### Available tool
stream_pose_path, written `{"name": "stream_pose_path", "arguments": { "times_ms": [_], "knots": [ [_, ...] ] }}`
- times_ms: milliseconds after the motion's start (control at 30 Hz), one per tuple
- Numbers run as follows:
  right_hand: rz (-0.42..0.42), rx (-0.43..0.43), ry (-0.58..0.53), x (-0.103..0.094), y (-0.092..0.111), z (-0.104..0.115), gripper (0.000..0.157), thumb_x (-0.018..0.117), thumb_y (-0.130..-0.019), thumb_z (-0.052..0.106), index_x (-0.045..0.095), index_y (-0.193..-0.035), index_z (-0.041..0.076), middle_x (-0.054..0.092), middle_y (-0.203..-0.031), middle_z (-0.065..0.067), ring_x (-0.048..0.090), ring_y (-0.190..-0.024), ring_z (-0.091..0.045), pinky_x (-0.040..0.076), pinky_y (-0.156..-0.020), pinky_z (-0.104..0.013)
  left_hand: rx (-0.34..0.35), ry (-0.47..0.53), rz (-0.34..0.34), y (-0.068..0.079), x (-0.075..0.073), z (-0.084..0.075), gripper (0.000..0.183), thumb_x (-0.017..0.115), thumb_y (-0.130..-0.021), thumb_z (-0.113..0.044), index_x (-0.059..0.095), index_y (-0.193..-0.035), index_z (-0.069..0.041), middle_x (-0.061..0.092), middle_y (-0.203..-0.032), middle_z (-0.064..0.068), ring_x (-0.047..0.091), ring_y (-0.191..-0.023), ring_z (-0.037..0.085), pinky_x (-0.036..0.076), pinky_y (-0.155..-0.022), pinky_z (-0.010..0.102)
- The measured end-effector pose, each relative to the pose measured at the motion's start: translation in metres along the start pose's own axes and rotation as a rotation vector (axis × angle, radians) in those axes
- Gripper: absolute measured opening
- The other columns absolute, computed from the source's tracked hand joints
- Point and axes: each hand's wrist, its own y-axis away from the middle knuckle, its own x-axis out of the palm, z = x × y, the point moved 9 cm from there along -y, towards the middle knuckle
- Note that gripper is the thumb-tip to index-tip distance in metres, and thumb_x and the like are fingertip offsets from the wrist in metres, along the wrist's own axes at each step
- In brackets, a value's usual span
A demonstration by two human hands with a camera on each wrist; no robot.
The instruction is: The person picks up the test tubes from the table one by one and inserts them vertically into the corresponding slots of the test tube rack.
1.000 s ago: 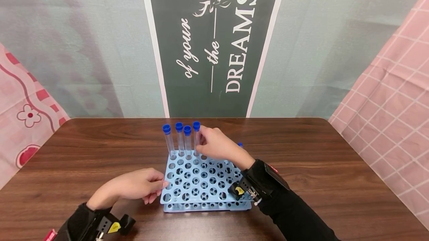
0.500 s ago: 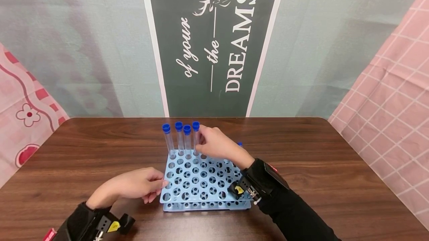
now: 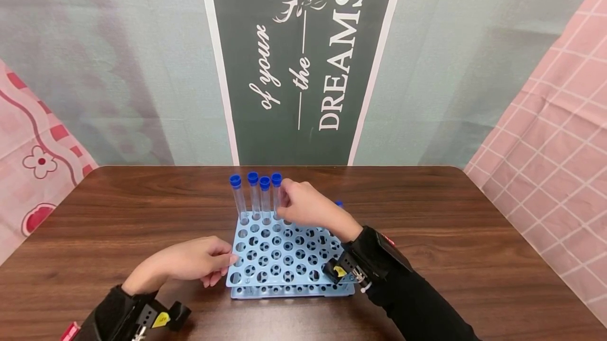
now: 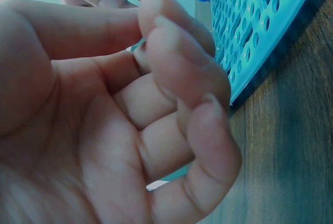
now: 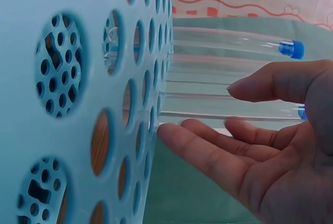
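A light blue test tube rack (image 3: 282, 262) with rows of round holes stands on the table. Several clear test tubes with blue caps stand upright along its back row, including the leftmost tube (image 3: 239, 201). My right hand (image 3: 308, 204) pinches the rightmost tube of that group (image 5: 218, 107), thumb on one side and fingers on the other. My left hand (image 3: 199, 262) holds the rack's left edge at its fingertips, the thumb tip on the rim. In the left wrist view, the curled fingers (image 4: 182, 62) hide that contact.
Another blue cap (image 3: 339, 204) shows behind my right wrist, its tube mostly hidden. The brown wooden table (image 3: 427, 209) extends on both sides of the rack. A printed cloth backdrop (image 3: 436, 67) hangs behind the table.
The tube at my right hand has shifted very slightly left. The left hand stays at the rack's edge; the rack stays in place.
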Motion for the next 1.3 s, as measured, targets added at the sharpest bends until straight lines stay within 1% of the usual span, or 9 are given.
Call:
{"name": "stream_pose_path", "arguments": {
  "times_ms": [100, 167, 333, 600, 833, 1067, 1300],
  "knots": [
    [0.002, 0.028, 0.008, 0.0, 0.001, 0.0, 0.014, 0.06, -0.08, 0.009, 0.048, -0.087, 0.004, 0.051, -0.067, -0.004, 0.049, -0.056, -0.015, 0.041, -0.048, -0.024, -0.002, -0.001, -0.002, 0.0, 0.0, 0.0, 0.032, 0.046, -0.094, -0.017, 0.052, -0.067, -0.002, 0.048, -0.054, -0.003, 0.046, -0.047, 0.01, 0.042, -0.045, 0.023],
    [-0.006, 0.047, 0.015, 0.0, 0.002, -0.001, 0.016, 0.061, -0.08, 0.01, 0.048, -0.087, 0.004, 0.051, -0.067, -0.004, 0.048, -0.056, -0.015, 0.04, -0.048, -0.024, 0.002, 0.001, -0.002, 0.0, 0.0, 0.0, 0.032, 0.046, -0.094, -0.017, 0.052, -0.066, -0.003, 0.048, -0.054, -0.003, 0.046, -0.047, 0.01, 0.042, -0.045, 0.023],
    [-0.028, 0.088, 0.017, -0.002, 0.006, -0.004, 0.02, 0.063, -0.08, 0.012, 0.049, -0.089, 0.002, 0.052, -0.068, -0.005, 0.049, -0.057, -0.016, 0.042, -0.05, -0.024, 0.008, -0.002, -0.003, 0.0, 0.0, -0.001, 0.032, 0.046, -0.094, -0.017, 0.05, -0.065, -0.004, 0.048, -0.054, -0.003, 0.046, -0.047, 0.01, 0.043, -0.045, 0.023],
    [-0.03, 0.112, 0.006, -0.004, 0.013, -0.008, 0.02, 0.063, -0.079, 0.011, 0.05, -0.091, 0.001, 0.055, -0.071, -0.004, 0.05, -0.059, -0.015, 0.045, -0.053, -0.026, 0.001, -0.01, -0.003, 0.0, 0.0, -0.001, 0.032, 0.046, -0.094, -0.017, 0.053, -0.068, -0.001, 0.048, -0.054, -0.003, 0.046, -0.047, 0.01, 0.043, -0.045, 0.024],
    [-0.047, 0.102, 0.001, -0.007, 0.018, -0.009, 0.02, 0.063, -0.079, 0.011, 0.053, -0.093, 0.001, 0.06, -0.078, -0.005, 0.052, -0.066, -0.014, 0.049, -0.06, -0.028, -0.005, -0.013, -0.005, -0.001, -0.001, 0.001, 0.032, 0.046, -0.094, -0.018, 0.052, -0.067, -0.003, 0.048, -0.054, -0.003, 0.047, -0.047, 0.011, 0.044, -0.045, 0.025],
    [-0.063, 0.059, -0.005, -0.009, 0.025, -0.009, 0.015, 0.063, -0.077, 0.01, 0.055, -0.089, 0.003, 0.06, -0.076, -0.005, 0.052, -0.066, -0.012, 0.048, -0.059, -0.027, 0.002, -0.016, -0.003, 0.0, -0.001, 0.0, 0.032, 0.046, -0.094, -0.017, 0.051, -0.066, -0.004, 0.048, -0.054, -0.003, 0.047, -0.047, 0.01, 0.043, -0.046, 0.025],
    [-0.085, 0.045, -0.026, -0.015, 0.034, -0.012, 0.012, 0.06, -0.078, 0.008, 0.056, -0.089, 0.004, 0.059, -0.076, -0.003, 0.052, -0.067, -0.013, 0.049, -0.06, -0.028, -0.005, -0.02, -0.008, -0.001, 0.0, 0.001, 0.031, 0.046, -0.094, -0.017, 0.051, -0.066, -0.005, 0.048, -0.054, -0.003, 0.047, -0.047, 0.011, 0.044, -0.045, 0.025]
  ]
}}
